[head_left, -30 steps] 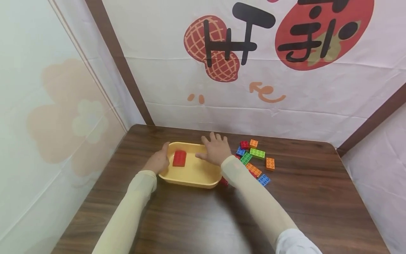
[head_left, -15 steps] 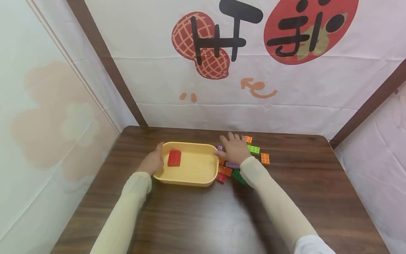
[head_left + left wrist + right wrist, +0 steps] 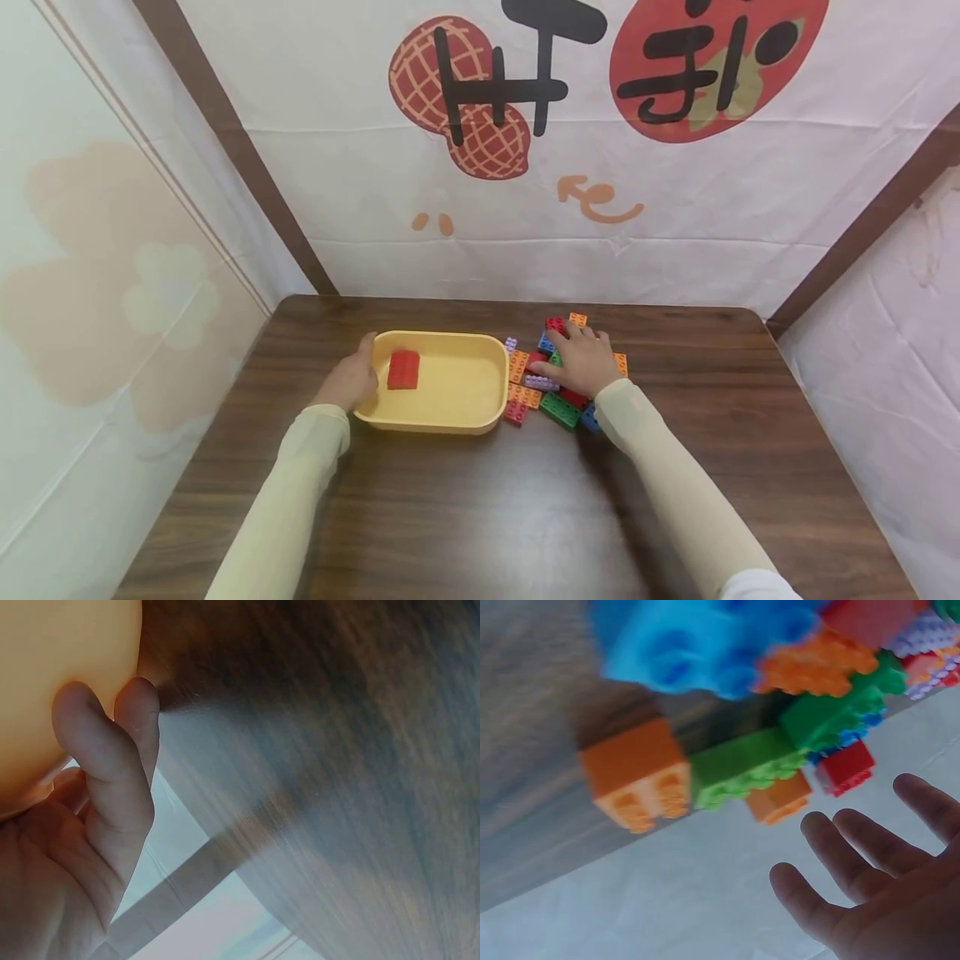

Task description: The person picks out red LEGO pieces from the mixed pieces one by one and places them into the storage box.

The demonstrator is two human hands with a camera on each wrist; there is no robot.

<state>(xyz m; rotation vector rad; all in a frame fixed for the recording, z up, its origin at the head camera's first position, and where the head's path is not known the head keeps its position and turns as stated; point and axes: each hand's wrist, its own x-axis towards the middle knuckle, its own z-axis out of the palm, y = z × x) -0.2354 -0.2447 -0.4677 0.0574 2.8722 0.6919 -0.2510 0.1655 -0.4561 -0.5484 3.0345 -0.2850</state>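
Note:
A yellow tray point(image 3: 453, 336) stands on the table, one red toy brick point(image 3: 403, 369) lying near its left end. My left hand point(image 3: 349, 377) grips the tray's left end; in the left wrist view its fingers point(image 3: 105, 750) bend against the tray's outer wall point(image 3: 67, 637). Over a pile of toy bricks beside the tray's right end is my right hand point(image 3: 583, 364), fingers spread and holding nothing. Purple point(image 3: 542, 382), green point(image 3: 559, 409) and orange point(image 3: 518, 365) bricks show around it, others are partly hidden beneath. The right wrist view shows a blue brick point(image 3: 697, 645) close up.
The brown wooden table point(image 3: 450, 517) reaches back to a white printed cloth wall point(image 3: 480, 267). Another cloth wall point(image 3: 97, 375) rises on the left. At the pile's far side lie an orange brick point(image 3: 637, 772) and a light green brick point(image 3: 742, 765).
My right hand has moved right, from above the tray to over the brick pile. The left hand has stayed on the tray's left end. The head view has shifted slightly.

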